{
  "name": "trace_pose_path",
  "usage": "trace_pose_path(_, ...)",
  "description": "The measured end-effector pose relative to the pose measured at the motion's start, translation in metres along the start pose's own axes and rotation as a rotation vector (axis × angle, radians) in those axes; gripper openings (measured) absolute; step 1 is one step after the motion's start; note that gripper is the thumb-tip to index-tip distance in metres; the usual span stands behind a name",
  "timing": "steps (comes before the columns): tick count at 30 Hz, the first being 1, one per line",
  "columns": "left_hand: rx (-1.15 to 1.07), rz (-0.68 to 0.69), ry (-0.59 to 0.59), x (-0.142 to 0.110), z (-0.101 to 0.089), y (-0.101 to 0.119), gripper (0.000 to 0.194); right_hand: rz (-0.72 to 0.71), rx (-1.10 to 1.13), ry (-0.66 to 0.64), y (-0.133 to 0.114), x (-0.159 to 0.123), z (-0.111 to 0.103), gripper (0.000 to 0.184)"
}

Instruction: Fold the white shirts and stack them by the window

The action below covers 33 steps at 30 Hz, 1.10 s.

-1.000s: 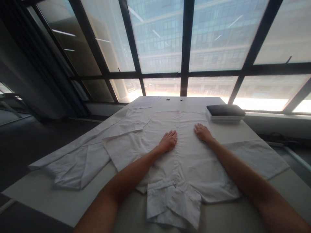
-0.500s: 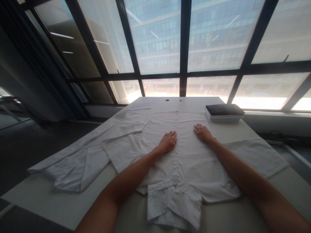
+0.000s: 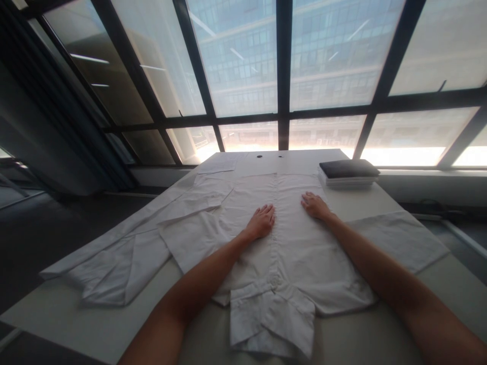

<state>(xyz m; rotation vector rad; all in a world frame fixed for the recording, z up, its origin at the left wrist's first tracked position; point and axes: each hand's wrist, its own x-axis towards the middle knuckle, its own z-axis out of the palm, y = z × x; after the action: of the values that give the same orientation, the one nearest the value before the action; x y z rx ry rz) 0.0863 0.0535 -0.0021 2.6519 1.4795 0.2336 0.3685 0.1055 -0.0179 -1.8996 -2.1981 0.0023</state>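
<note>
A white button-up shirt (image 3: 300, 253) lies spread out on the white table (image 3: 45, 314), its collar toward me and a line of buttons down its middle. Flat on the cloth, just left of the button line, rests my left hand (image 3: 261, 221), fingers stretched out and holding nothing. My right hand (image 3: 315, 205) lies open on the shirt's right side, farther from me, fingers also extended. Under my right forearm a white sleeve (image 3: 403, 241) reaches out to the right. More white cloth (image 3: 110, 268) with creases and folds lies to the left of the shirt.
A stack of folded cloth or flat items with a black top piece (image 3: 348, 168) stands at the back right of the table. A pale sheet (image 3: 217, 162) lies at the back left. Large framed windows (image 3: 243, 61) rise behind; a dark curtain (image 3: 64, 111) hangs at left.
My head view has shifted and tilted slightly. Both hands stay at the same places on the shirt, and the cloth has not visibly moved.
</note>
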Motion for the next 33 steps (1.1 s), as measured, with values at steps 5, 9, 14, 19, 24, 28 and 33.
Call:
trace_pose_path(5,0.001,0.004,0.001,0.0001,-0.001,0.0,0.054,0.005,0.0,0.001,-0.0008,0.0003,-0.0002,0.05)
trace_pose_path(9,0.003,0.002,-0.002,-0.0004,-0.0017,-0.0004,0.054,0.006,0.006,0.003,-0.002,0.0003,-0.0014,0.05)
trace_pose_path(14,0.019,0.001,0.001,-0.001,-0.0022,-0.0013,0.053,0.011,0.012,0.002,-0.0036,0.0004,-0.0016,0.049)
trace_pose_path(19,0.02,-0.007,-0.005,-0.0015,-0.003,-0.0019,0.053,0.003,0.012,0.009,-0.0049,-0.0001,-0.002,0.049)
trace_pose_path(24,0.016,-0.007,-0.006,-0.0023,-0.0035,-0.0031,0.054,0.014,0.029,0.007,-0.0069,-0.0016,-0.0034,0.049)
trace_pose_path(28,0.033,-0.003,-0.007,-0.0029,-0.004,-0.0049,0.054,0.021,0.051,0.007,-0.0088,-0.0018,-0.003,0.05)
trace_pose_path(33,0.051,0.004,-0.018,-0.0031,-0.0046,-0.0056,0.053,0.031,0.047,0.03,-0.0093,-0.0011,-0.0004,0.049)
